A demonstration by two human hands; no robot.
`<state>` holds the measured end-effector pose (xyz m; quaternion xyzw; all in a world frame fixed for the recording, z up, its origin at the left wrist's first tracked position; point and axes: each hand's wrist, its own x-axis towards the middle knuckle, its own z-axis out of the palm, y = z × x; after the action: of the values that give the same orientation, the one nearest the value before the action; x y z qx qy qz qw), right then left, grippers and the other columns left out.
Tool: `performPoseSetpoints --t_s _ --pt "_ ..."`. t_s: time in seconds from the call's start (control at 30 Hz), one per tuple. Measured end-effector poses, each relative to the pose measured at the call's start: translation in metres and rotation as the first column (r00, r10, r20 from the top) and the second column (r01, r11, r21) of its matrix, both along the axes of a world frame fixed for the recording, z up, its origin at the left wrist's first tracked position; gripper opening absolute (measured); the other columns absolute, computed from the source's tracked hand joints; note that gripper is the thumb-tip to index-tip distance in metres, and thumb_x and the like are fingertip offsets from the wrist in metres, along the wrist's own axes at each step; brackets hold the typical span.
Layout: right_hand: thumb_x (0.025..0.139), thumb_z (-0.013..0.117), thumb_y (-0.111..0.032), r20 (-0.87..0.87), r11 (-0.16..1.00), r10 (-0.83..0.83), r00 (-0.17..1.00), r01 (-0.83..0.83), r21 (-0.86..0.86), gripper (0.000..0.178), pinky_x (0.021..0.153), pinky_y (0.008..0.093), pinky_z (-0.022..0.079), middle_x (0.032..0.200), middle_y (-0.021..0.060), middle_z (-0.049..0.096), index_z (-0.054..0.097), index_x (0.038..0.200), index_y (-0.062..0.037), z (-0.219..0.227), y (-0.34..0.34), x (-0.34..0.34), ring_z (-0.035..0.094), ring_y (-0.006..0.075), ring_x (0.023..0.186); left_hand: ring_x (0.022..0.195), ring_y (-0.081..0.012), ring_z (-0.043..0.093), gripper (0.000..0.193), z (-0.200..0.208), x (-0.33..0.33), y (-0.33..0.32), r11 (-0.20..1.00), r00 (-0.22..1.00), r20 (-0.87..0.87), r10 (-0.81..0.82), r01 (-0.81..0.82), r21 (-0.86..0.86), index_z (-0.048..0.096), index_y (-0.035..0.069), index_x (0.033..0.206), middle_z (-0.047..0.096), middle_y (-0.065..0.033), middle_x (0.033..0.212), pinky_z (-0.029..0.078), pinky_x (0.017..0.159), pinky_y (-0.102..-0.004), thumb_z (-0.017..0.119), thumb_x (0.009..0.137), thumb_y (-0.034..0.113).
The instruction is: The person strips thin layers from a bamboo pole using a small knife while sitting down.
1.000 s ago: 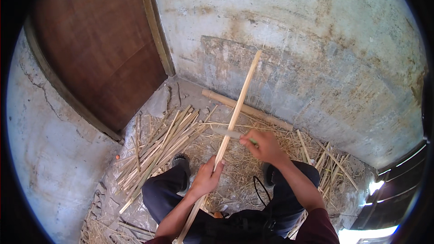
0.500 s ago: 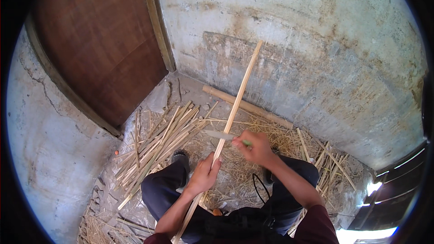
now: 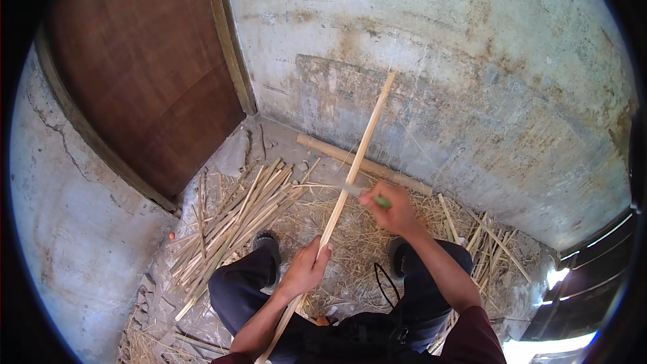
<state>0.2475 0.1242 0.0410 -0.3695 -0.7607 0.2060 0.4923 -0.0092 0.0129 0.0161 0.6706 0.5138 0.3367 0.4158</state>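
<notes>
A long pale bamboo strip (image 3: 364, 140) slants up and away from my lap, its far tip in front of the wall. My left hand (image 3: 306, 266) is closed around its lower part, between my knees. Farther up the strip, my right hand (image 3: 391, 207) grips a knife (image 3: 381, 201) by its green handle. The knife's blade lies across the strip and is blurred by motion. Below my left hand, the strip's lower end runs along my left forearm.
Several split bamboo strips (image 3: 237, 221) lie piled on the floor at left, with more strips (image 3: 495, 249) at right. A bamboo pole (image 3: 404, 180) rests along the wall (image 3: 472, 94). Shavings (image 3: 357, 256) cover the floor between my feet. A brown door (image 3: 148, 61) stands at upper left.
My right hand and the knife have moved up along the strip, away from my left hand. My left hand keeps its hold. The view has shifted slightly.
</notes>
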Motion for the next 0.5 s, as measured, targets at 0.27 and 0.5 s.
performPoseSetpoints --t_s 0.27,0.5 --pt "0.098 0.081 -0.022 0.072 0.994 0.093 0.993 -0.097 0.051 0.017 0.053 0.0379 0.051 0.084 0.0076 0.077 0.071 0.092 -0.0098 -0.006 -0.015 -0.024 0.071 0.0259 0.062 0.065 -0.0441 0.067 0.023 -0.012 0.002 0.005 0.993 0.993 -0.066 0.095 -0.089 0.082 0.056 -0.002 0.104 0.062 -0.0243 0.071 0.048 0.06 -0.0486 0.06 0.112 0.019" --pt "0.097 0.082 -0.022 0.15 0.996 0.083 0.985 -0.084 -0.001 0.018 0.053 0.0375 0.051 0.085 0.0076 0.077 0.071 0.092 -0.0093 0.0 -0.017 -0.021 0.071 0.0269 0.062 0.071 -0.0534 0.068 0.03 -0.01 0.003 0.002 0.993 0.991 -0.093 0.098 -0.091 0.072 0.056 -0.004 0.109 0.065 -0.0308 0.073 0.05 0.063 -0.0581 0.062 0.111 0.025"
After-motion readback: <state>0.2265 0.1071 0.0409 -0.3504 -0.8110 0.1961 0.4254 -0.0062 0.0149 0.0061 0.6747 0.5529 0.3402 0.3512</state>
